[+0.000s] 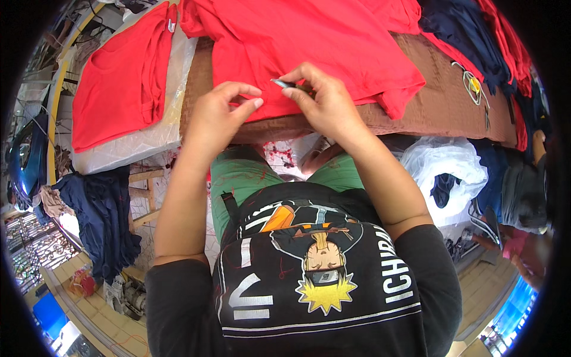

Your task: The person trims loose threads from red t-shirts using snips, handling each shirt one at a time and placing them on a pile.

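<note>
We've a small metal-tipped tool (282, 83) in our R hand (327, 100), pinched btwn thumb & fingers. Our L hand (215, 113) is half-curled, thumb & index tips close; can't tell if it grips anything. Red T-shirt (267, 44) lies on brown cloth (198, 80) in front of us, nr both hands. Folded red top (119, 89) to the L, on clear plastic (128, 150).

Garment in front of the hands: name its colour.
The garment is bright red, seen best in the head view.
</note>
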The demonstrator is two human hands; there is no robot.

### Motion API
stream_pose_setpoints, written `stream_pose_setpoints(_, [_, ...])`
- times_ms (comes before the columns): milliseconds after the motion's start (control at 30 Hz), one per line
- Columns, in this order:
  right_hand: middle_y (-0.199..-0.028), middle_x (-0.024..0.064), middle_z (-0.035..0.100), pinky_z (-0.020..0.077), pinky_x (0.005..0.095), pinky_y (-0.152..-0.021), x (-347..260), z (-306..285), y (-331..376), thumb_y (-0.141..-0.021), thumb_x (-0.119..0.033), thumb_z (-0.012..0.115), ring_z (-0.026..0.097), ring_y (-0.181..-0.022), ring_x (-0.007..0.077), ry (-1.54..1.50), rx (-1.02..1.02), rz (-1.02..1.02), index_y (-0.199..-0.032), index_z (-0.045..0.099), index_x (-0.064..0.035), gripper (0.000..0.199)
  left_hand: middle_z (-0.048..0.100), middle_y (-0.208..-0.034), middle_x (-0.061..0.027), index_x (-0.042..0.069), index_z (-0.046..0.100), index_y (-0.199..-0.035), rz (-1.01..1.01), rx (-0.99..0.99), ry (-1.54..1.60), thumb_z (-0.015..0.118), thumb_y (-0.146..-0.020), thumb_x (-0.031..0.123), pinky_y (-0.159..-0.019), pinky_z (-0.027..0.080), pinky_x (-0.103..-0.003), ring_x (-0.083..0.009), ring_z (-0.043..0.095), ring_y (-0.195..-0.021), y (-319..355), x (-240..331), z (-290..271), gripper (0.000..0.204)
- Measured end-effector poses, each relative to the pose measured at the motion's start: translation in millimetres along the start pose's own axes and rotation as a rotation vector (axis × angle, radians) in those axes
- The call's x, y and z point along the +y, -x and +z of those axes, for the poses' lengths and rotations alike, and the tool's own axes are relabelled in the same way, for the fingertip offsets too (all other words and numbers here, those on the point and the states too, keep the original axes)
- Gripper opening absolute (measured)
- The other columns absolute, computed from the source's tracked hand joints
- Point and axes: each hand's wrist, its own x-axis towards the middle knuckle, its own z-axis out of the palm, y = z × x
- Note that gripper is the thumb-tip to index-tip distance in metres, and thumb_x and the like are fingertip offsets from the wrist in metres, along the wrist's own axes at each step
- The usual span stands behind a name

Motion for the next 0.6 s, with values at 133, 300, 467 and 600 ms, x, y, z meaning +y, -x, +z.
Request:
stream_pose_setpoints(133, [-0.083, 0.0141, 0.066, 0.0492, 0.0376, -0.07, 19, 20, 6, -0.084, -0.009, 0.065, 0.063, -0.079, 0.0277, -0.065, -0.062, 0.041, -0.098, 0.061, -0.0027, 0.016, 0.067, -0.095, -0.0091, 0.0, 0.068, -0.1, -0.012, 0.091, -0.17, 0.073, -0.081, 0.012, -0.07, 0.052, -0.027, -0.0141, 0.065, -0.079, 2, -15, 35, 0.023])
stream_pose_setpoints(300, [-0.087, 0.0178, 0.067, 0.05, 0.0438, -0.072, 24, 20, 7, -0.082, -0.012, 0.066, 0.065, -0.085, 0.0369, -0.021, -0.107, 0.075, -0.097, 0.061, -0.0028, 0.018, 0.069, -0.088, -0.0087, 0.0, 0.068, -0.096, -0.12, 0.092, -0.156, 0.066, -0.088, 0.012, -0.072, 0.051, -0.026, -0.0132, 0.065, -0.08, 0, -16, 32, 0.015])
stream_pose_setpoints(467, [-0.088, 0.0184, 0.067, 0.0503, 0.0431, -0.073, 23, 17, 7, -0.081, -0.013, 0.066, 0.065, -0.086, 0.0365, -0.003, -0.153, 0.077, -0.098, 0.061, -0.0029, 0.02, 0.069, -0.086, -0.0084, -0.002, 0.062, -0.096, -0.185, 0.016, 0.04, 0.057, -0.094, 0.013, -0.075, 0.05, -0.026, -0.0114, 0.064, -0.079, -3, -22, 26, 0.016])
stream_pose_setpoints(600, [-0.089, 0.0191, 0.067, 0.0499, 0.0437, -0.074, 17, 14, 5, -0.082, -0.015, 0.066, 0.065, -0.086, 0.0367, 0.05, -0.189, 0.069, -0.1, 0.061, -0.0039, 0.022, 0.069, -0.084, -0.0081, -0.002, 0.061, -0.096, -0.149, 0.012, 0.0, 0.055, -0.095, 0.013, -0.074, 0.05, -0.027, -0.0118, 0.064, -0.079, -3, -21, 26, 0.016])
